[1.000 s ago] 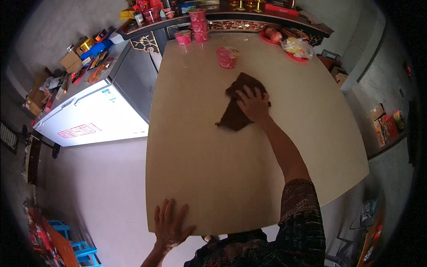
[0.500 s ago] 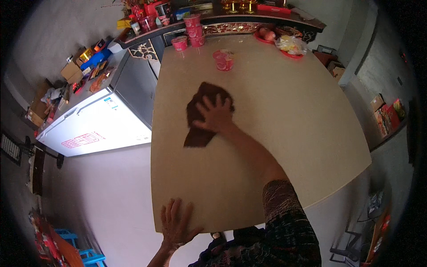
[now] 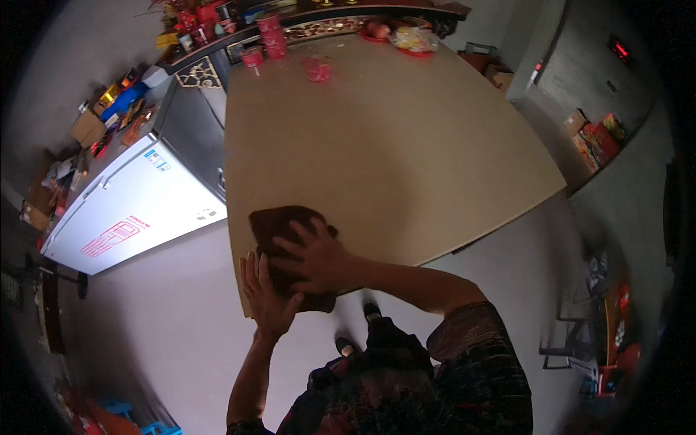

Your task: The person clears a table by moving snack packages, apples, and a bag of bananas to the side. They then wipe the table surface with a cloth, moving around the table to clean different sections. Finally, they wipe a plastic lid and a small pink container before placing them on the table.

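A dark brown cloth [image 3: 279,219] lies at the near left corner of a tan tabletop [image 3: 377,152], its lower end hanging past the near edge. My right hand [image 3: 317,257] presses flat on it with fingers spread. Close beside it, my left hand [image 3: 267,296] rests at the corner, fingers stretched out and holding nothing. Its fingertips meet the cloth's left side; whether they touch it, I cannot tell. Toward the table's far end stand a pink tub [image 3: 317,70] and a stack of similar pink tubs [image 3: 272,38].
Red plates [image 3: 417,52] with fruit and a plastic-wrapped item sit at the far right of the table. Left of it stands a white chest freezer [image 3: 145,196] with boxes on top. A dark carved cabinet [image 3: 199,72] is behind. Cartons [image 3: 598,141] lie along the right wall.
My right hand has drawn the cloth toward me, from the table's middle to its near left corner, next to my left hand. The view has also shifted.
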The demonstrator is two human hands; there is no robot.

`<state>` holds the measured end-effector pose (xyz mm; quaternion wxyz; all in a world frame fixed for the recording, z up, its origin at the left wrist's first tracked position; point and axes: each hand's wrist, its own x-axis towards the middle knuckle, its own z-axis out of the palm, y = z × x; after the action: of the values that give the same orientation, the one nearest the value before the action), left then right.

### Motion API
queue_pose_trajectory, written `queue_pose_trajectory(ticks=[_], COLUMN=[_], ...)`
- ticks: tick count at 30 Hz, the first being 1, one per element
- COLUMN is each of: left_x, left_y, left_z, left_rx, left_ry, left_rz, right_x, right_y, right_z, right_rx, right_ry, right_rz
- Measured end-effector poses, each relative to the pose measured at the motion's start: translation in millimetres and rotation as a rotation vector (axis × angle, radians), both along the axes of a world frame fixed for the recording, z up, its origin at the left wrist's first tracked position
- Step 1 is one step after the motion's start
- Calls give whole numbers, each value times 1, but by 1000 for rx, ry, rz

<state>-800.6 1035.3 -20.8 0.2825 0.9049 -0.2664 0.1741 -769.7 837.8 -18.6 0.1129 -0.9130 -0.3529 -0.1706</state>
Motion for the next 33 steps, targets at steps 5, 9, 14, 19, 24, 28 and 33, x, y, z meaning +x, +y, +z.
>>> queue_pose_trajectory(ticks=[5, 9, 14, 19, 24, 28, 33], left_x=[-4, -6, -2, -3, -4, 0, 2], left_y=[-5, -12, -12, -19, -20, -30, -47], left_z=[6, 14, 6, 9, 4, 16, 10], left_rx=[272, 324, 381, 453, 495, 451, 389], left_ry=[90, 153, 98, 121, 146, 218, 246], left_rz=[-29, -22, -19, 52, 112, 112, 156], right_x=[-21, -36, -53, -52, -10, 39, 100], right_y=[-89, -168, -279, -361, -390, -329, -230], right_z=[-10, 4, -11, 7, 1, -9, -19], right_rx=[-47, -206, -232, -236, -318, -222, 47], right_ry=[-113, 162, 84, 405, 488, 49, -85], right_rz=[-300, -600, -828, -1132, -1218, -728, -245])
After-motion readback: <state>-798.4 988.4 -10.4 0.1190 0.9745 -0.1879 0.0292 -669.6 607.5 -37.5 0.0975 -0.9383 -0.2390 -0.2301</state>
